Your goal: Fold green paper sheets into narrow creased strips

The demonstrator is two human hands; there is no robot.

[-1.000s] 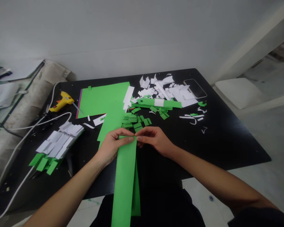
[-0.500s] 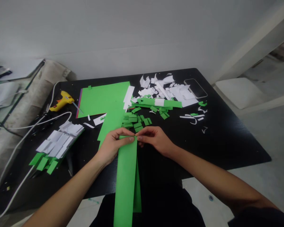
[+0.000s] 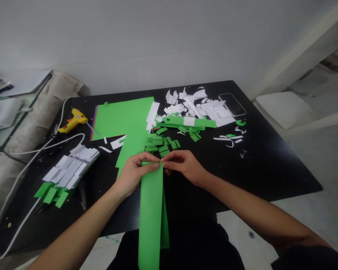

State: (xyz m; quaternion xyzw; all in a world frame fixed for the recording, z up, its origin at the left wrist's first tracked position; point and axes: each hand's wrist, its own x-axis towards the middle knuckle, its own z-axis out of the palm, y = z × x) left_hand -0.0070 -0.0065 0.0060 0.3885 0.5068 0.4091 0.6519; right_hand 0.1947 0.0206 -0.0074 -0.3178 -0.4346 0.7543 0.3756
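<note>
Both hands (image 3: 130, 175) (image 3: 188, 167) in pinches on green paper (image 3: 151, 213)

From right hand (image 3: 188, 168), bare tabletop (image 3: 266, 163) open at 3 o'clock, forearm (image 3: 250, 206) walling off 4, white offcuts (image 3: 222, 139) at 2, white scrap pile (image 3: 195, 107) blocking 12, green pieces (image 3: 157, 141) crowding 11, glue gun (image 3: 76, 118) at 10, stacked folded paper (image 3: 71, 167) at 9

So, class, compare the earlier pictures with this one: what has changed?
The lower end of the green strip has swung slightly rightward, and the flap behind it ends a little higher. Nothing was taken up or let go: the left hand and right hand keep their grip at its top. The glue gun and white scraps stayed put.
</note>
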